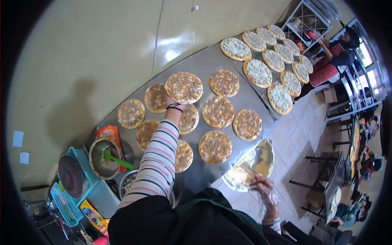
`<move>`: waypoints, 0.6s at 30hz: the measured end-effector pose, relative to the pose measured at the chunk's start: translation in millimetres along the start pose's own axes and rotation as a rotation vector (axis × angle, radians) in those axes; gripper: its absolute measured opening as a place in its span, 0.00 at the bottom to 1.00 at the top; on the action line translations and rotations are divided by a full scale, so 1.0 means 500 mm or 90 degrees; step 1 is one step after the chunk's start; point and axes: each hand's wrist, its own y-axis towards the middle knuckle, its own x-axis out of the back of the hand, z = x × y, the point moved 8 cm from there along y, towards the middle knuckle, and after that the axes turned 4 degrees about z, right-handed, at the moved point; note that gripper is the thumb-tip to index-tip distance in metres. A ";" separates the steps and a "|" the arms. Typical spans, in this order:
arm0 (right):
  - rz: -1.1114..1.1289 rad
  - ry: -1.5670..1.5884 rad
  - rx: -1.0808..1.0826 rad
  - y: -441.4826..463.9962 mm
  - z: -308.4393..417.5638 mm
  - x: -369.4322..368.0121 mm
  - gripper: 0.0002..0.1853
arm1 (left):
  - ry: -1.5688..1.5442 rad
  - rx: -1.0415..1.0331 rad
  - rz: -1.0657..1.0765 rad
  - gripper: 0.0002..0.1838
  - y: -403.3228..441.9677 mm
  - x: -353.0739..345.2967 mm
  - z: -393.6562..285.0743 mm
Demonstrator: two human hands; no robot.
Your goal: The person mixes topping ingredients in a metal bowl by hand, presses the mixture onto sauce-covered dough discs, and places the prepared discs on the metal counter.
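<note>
My left hand (170, 101) holds up a topped pizza (184, 87) from underneath, above the metal table. Most of its fingers are hidden below the crust. Brown minced topping and pale bits cover that pizza. My right hand (268, 198), in a clear plastic glove, is at the near rim of a large bowl (267, 157) of pale shredded cheese (238, 176). Its fingers are loosely bent and a little apart, with nothing visible in them. Similar brown-topped pizzas, such as one pizza (215, 146) and another pizza (247, 125), lie around my left arm.
White-topped pizzas (257, 73) fill the table's far end. A metal bowl (104, 158) with a green spatula (116, 159), an orange packet (109, 134) and teal baskets (79, 171) stand at left. A wall runs behind. Other people, including one person (332, 61), are at right.
</note>
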 end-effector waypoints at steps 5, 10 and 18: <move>-0.067 0.049 -0.040 0.036 0.029 0.084 0.19 | -0.031 -0.005 0.016 0.26 0.144 0.021 0.062; -0.069 0.079 -0.070 0.083 0.029 0.099 0.18 | 0.011 0.000 -0.012 0.25 0.245 0.077 0.070; 0.013 -0.033 0.010 0.134 0.057 0.016 0.20 | 0.476 -0.271 0.132 0.19 0.124 0.049 0.031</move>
